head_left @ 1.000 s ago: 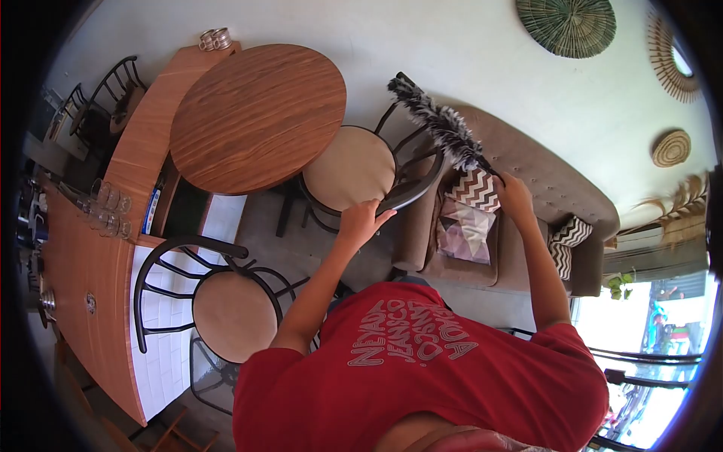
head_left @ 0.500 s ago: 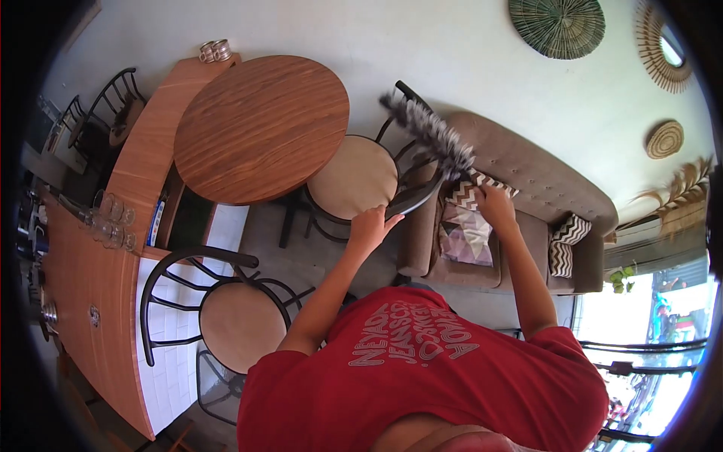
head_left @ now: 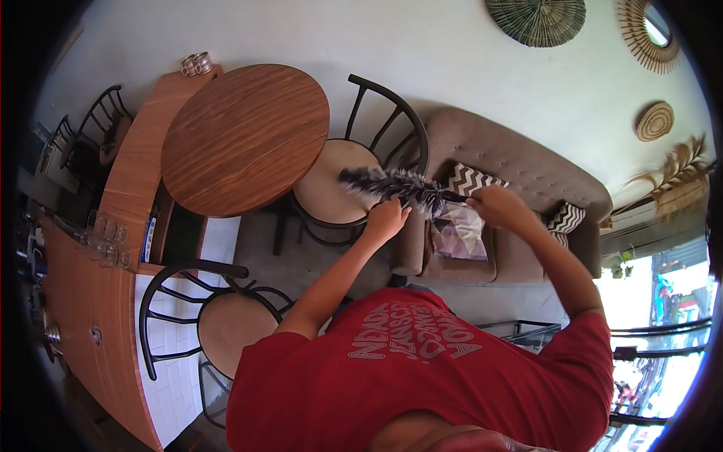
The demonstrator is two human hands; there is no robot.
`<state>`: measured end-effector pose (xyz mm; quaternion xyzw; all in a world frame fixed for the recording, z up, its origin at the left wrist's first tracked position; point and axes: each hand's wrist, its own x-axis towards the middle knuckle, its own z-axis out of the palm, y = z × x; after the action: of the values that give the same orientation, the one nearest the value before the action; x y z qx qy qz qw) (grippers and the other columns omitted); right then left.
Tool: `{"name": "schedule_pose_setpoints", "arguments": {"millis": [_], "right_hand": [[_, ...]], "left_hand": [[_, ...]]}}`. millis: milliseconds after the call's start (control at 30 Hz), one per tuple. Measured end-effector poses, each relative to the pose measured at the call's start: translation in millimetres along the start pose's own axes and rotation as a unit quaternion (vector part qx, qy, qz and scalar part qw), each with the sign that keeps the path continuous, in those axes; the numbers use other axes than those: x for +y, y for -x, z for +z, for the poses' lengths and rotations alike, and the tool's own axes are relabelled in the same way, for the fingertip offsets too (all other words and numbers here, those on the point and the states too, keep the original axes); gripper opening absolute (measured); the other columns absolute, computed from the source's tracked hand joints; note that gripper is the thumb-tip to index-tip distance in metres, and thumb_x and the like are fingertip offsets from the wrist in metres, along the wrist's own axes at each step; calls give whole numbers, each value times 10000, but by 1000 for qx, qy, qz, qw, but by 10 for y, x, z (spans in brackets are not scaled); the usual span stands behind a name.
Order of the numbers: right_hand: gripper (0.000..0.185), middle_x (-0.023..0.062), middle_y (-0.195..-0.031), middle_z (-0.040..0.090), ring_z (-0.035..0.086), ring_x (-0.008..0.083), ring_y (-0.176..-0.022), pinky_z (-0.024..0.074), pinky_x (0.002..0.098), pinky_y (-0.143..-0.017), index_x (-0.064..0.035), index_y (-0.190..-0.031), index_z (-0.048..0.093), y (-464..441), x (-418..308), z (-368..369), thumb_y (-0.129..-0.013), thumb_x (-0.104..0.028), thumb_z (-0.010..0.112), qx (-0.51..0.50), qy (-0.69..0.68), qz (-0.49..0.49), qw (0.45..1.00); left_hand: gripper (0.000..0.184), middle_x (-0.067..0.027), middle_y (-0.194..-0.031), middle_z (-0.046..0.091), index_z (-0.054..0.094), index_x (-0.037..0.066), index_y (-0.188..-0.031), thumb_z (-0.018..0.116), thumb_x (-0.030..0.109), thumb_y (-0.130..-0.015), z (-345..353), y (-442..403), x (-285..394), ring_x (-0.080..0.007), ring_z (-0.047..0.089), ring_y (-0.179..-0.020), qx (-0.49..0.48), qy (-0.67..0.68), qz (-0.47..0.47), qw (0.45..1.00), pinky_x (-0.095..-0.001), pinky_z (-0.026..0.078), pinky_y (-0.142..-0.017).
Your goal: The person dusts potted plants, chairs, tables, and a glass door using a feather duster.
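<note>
My right hand [head_left: 497, 206] is wrapped round the handle of a fluffy grey-and-black duster [head_left: 395, 186]. The duster points left, its fibres over the seat and backrest of a black metal chair [head_left: 392, 98] with a beige seat [head_left: 331, 177]. Just below the fibres, my left hand [head_left: 386, 219] has its fingers curled at the near end of the chair's curved back rail. The duster partly hides that spot.
A round wooden table [head_left: 245, 139] stands left of the chair. A brown sofa [head_left: 520, 151] with patterned cushions [head_left: 461, 232] is on the right. Another black chair [head_left: 237, 328] sits nearer, beside the wooden counter [head_left: 90, 339] with glasses [head_left: 109, 241].
The duster has swung down and left from the top of the chair back to over the seat. My right hand has turned with it. My left hand stays near the rail. The view has shifted slightly.
</note>
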<state>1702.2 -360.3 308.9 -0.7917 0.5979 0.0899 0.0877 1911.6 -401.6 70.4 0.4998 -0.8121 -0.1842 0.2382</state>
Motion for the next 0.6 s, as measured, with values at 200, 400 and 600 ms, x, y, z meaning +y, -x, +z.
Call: {"name": "schedule_pose_setpoints", "arguments": {"millis": [200,400,600], "right_hand": [[241,191,-788,663,657,372,-776,521,473,-665,-43,-805,678,-217,139,105,-884,-226,542,41,145,40,988],[240,186,-796,669,663,362,-790,526,473,-694,-34,-781,676,-246,-17,-128,-871,-215,547,-19,78,-36,996],[318,263,-803,643,633,436,-800,503,492,-742,35,-789,660,-544,93,496,-892,-245,553,58,54,-55,995]], "left_hand": [[404,-184,-674,643,530,-34,-888,596,364,-889,100,-120,128,-335,662,-606,24,-5,-19,1000,-419,538,-516],[405,-222,-673,625,532,-48,-860,596,351,-890,197,-125,90,-385,648,-657,18,20,-35,999,-458,525,-555],[440,-216,-668,625,546,-44,-867,602,392,-881,70,-97,167,-389,644,-647,19,20,-62,998,-470,519,-563]]}}
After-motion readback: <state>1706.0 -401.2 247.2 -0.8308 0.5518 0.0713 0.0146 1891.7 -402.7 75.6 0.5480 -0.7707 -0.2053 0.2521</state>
